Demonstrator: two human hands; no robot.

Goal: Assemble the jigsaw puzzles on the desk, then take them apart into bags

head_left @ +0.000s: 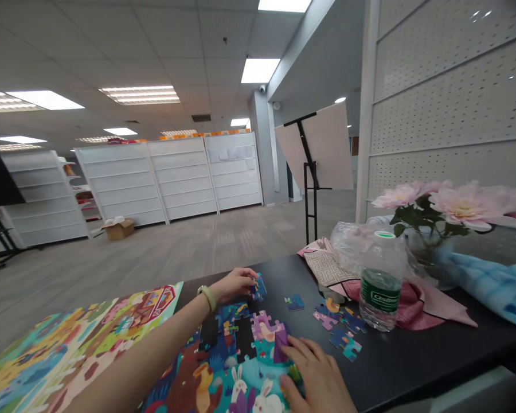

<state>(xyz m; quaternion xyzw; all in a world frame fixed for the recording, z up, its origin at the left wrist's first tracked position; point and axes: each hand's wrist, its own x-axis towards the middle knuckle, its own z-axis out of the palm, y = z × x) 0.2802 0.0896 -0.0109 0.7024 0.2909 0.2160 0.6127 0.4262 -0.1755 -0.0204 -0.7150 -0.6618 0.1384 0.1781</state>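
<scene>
A partly joined jigsaw puzzle (223, 367) with rabbits and a brown bear lies on the dark table, with dark gaps in its upper part. My left hand (234, 284) is beyond its far edge, fingers closed on a blue puzzle piece (258, 287); whether there is more than one piece is unclear. At the puzzle's right edge rests my right hand (316, 373), fingers apart, touching near a purple piece (280, 345). A loose blue piece (294, 302) lies to the right of my left hand. Several more loose pieces (341, 328) form a cluster farther right.
A plastic water bottle (380, 292) stands right of the loose pieces. Behind it are patterned pink cloth (327, 267), clear plastic wrap (348, 241) and a glass vase (430, 258) of pink flowers. A colourful picture sheet (90, 338) covers the left side.
</scene>
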